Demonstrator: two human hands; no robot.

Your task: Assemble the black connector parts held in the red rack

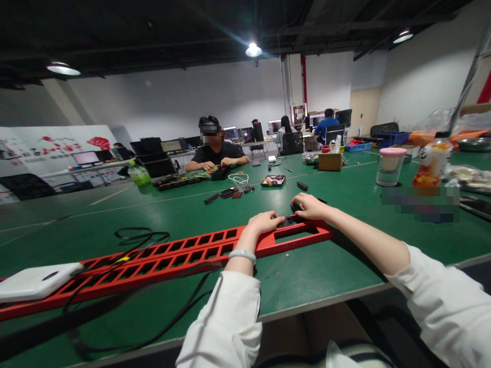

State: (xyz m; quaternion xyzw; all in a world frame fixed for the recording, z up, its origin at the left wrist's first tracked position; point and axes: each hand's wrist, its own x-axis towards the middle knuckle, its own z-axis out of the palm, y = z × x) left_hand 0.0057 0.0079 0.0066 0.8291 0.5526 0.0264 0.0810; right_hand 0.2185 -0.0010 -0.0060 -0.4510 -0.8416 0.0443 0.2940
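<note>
A long red slotted frame (199,251) lies across the green table in front of me. My left hand (265,223), with a pale bangle at the wrist, rests over its right part. Its fingers are closed at a small black plastic piece (286,222) set in the frame's upper row. Just to the right, my right hand (310,207) pinches a dark rounded part (295,207) at the frame's far edge. The fingers partly cover both black pieces, so their exact kind does not show. Toward the frame's right end is a wide rectangular opening.
A white box-shaped device (38,281) with black cables (141,237) sits on the frame's left end. Beyond are loose dark pieces (230,193), a small parts tray (273,181) and a black block (302,186). A lidded cup (390,168) and bottle (431,161) stand right. A co-worker (217,148) sits opposite.
</note>
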